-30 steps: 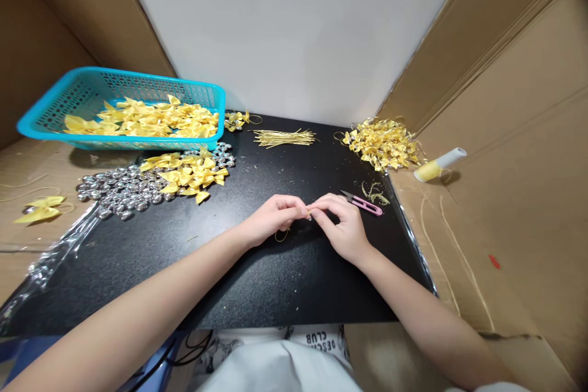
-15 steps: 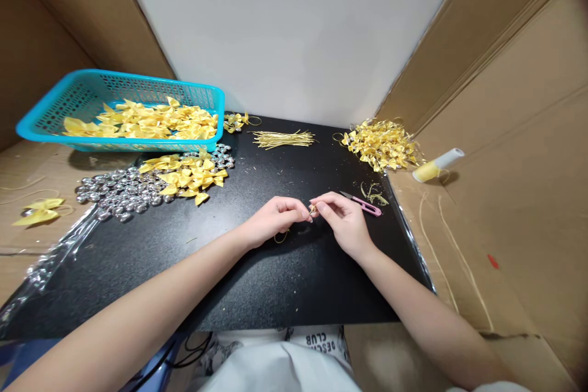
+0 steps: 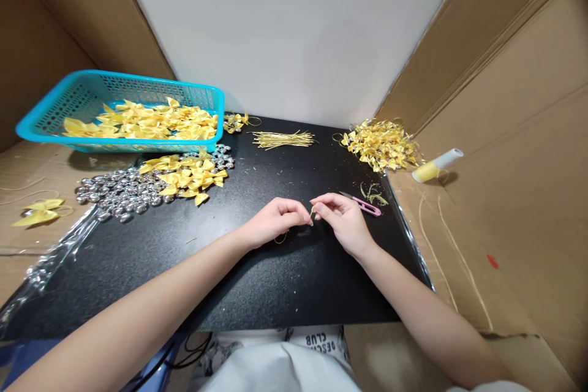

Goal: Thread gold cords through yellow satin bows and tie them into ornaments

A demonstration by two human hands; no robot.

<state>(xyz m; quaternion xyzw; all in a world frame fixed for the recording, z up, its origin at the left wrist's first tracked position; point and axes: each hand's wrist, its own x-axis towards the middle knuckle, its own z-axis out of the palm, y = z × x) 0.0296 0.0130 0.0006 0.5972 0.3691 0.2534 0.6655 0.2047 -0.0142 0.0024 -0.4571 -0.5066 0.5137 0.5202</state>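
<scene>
My left hand [image 3: 272, 223] and my right hand [image 3: 345, 222] meet fingertip to fingertip low over the black mat [image 3: 257, 282]. Both pinch a thin gold cord [image 3: 313, 213] between thumb and forefinger. A loop of that cord [image 3: 281, 237] hangs below my left hand onto the mat. Whatever else sits between the fingertips is too small to make out. Pink thread snips [image 3: 365, 203] lie just right of my right hand.
A teal basket [image 3: 55, 111] of yellow bows stands at the back left. Loose yellow bows [image 3: 186, 173] and silver beads [image 3: 122, 190] lie in front of it. Cut gold cords [image 3: 283, 138], a heap of tied bows [image 3: 381, 144] and a yellow thread spool [image 3: 436, 165] sit further back; cardboard walls enclose both sides.
My hands stay together at the same spot. The fingertips have parted slightly, showing a short stretch of cord between them.
</scene>
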